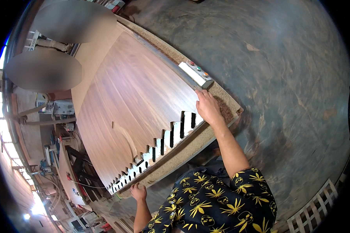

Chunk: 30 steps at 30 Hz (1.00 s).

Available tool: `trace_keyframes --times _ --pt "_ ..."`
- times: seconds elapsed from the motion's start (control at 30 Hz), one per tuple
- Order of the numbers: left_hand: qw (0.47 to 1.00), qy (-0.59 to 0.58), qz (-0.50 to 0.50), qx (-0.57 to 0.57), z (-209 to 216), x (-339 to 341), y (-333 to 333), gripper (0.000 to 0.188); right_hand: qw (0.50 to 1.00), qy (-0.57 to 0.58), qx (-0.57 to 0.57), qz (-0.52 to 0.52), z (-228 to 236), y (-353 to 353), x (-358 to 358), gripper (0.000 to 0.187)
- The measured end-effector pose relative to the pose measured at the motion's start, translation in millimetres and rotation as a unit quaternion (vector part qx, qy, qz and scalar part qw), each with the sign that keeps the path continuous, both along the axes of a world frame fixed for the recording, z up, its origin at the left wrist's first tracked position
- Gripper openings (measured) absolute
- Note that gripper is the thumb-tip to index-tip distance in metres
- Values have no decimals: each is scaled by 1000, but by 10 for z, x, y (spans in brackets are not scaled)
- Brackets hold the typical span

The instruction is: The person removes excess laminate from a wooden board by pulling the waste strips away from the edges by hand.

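A large brown wood-grain board (136, 85) lies over a long machine table, running away to the far left. Its near edge is cut in jagged steps, and a white strip with dark slots (166, 140) shows there. My right hand (209, 106) is at the board's near right corner, fingers bent over the edge and thumb against its side. Just beyond it sits a pale control box (195, 73) with coloured buttons. At the near left, my left hand (138, 192) rests on the table's front ledge (159, 175), fingertips over it and thumb apart.
A dusty strip (221, 95) borders the table's right side. Grey concrete floor (284, 77) spreads to the right, with a slatted wooden pallet (315, 207) at the lower right. Benches, hoses and machinery (62, 159) stand at the left. Two blurred patches hide part of the far left.
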<state>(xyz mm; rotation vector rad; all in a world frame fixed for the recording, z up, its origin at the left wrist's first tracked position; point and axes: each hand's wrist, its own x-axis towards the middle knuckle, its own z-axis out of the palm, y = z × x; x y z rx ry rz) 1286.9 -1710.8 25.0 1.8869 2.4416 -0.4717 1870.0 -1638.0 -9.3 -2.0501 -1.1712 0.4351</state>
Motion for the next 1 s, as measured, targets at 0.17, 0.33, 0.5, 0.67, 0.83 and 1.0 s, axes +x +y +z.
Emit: trace_keyframes --times 0.17,0.33,0.5,0.67,0.83,1.0 --pt "1000 -27 14 -2 -91 44 16 50 1000 7 -27 13 40 40 15 42" --pt "997 -60 40 20 -191 2 -48 47 999 -2 -53 13 123 62 20 43" --pt "993 -63 91 39 -274 -71 -241 39 996 -43 -83 16 180 117 -42 41" --pt "983 -76 153 63 -335 -225 -337 33 992 -71 -104 14 159 219 -30 40" --pt "968 -85 194 136 -367 -631 -656 30 988 -116 -91 34 49 292 -141 39" --pt "943 -65 209 249 -453 -1318 -504 40 985 -53 -163 23 322 296 -252 46"
